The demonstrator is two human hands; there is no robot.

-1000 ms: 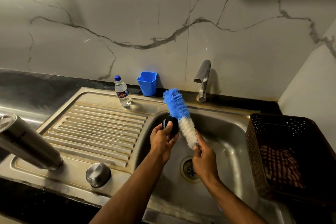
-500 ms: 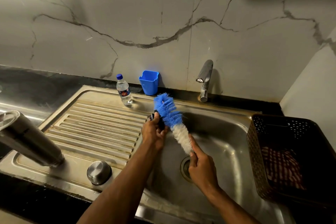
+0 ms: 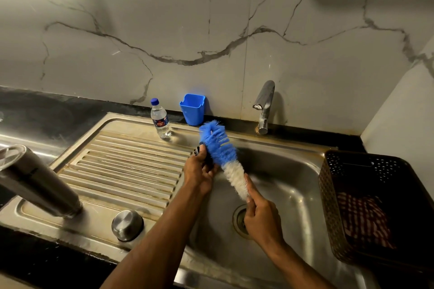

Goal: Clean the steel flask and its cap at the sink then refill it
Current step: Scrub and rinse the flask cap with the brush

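Left hand (image 3: 199, 175) grips small dark cap (image 3: 203, 153) over sink (image 3: 293, 171) left rim. Right hand (image 3: 260, 216) holds brush (image 3: 223, 150) by handle, bristles against cap. Flask (image 3: 35, 183) stands uncapped on drainboard, well left of sink; steel lid (image 3: 127, 225) near it. Tap (image 3: 264, 103) dry. Risks — wet cap slipping into sink bowl; left elbow swinging out, toppling flask.
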